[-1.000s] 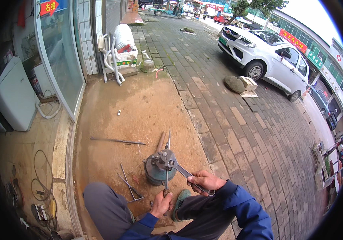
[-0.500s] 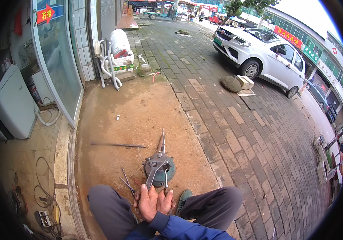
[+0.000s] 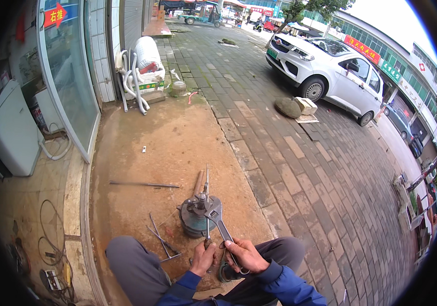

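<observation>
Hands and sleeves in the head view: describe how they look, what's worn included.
The left hand and right hand are bare, with no gloves. Long blue sleeves cover the forearms down to the wrists; the right cuff looks a darker navy. No markings can be made out on the sleeves.

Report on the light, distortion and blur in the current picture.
Head view: soft daylight, sky blown out at upper right; head view: fisheye distortion tilts the white car; head view: left end of the thin dark rod smeared, adjustable wrench fairly crisp.
</observation>
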{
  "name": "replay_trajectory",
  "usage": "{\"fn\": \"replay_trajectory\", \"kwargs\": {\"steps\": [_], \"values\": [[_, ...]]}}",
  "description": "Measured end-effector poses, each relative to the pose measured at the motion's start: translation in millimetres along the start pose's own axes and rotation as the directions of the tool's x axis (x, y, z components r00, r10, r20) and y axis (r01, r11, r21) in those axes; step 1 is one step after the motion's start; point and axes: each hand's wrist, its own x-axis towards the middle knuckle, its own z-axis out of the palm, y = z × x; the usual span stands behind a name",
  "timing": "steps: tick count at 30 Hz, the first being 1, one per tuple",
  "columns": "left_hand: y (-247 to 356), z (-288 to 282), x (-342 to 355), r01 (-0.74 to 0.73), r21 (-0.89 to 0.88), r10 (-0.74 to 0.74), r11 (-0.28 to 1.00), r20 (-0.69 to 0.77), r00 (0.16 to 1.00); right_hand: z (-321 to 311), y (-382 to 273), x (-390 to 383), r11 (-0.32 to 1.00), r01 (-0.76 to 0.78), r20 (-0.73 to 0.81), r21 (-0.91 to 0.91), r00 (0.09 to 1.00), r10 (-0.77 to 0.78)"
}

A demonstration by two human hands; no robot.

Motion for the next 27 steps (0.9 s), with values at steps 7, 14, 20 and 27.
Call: {"fn": "replay_trajectory", "kwargs": {"steps": [7, 14, 20, 27], "values": [[2.5, 2.0, 0.1, 0.032, -0.044, -0.031, 0.999, 0.034, 0.999, -79.9, -65.3, 20.5, 0.942, -0.114, 0.164, -0.314, 0.971, 0.172], [8.6, 3.1, -0.1, 0.043, 0.019, -0.044, 0.999, 0.026, 0.999, -106.9, -82.6, 46.1, 0.917, -0.149, 0.276, -0.371, 0.925, 0.262], [5.3, 8.1, -1.1, 0.05, 0.036, -0.05, 0.998, -0.017, 0.999, -92.6, -68.8, 50.7, 0.921, -0.116, 0.233, -0.371, 0.949, 0.213], [-19.7, -6.0, 0.6, 0.068, -0.143, -0.068, 0.987, 0.007, 0.998, 4.4, 16.5, 33.1, 0.986, -0.005, -0.007, 0.167, 1.0, 0.006]]}}
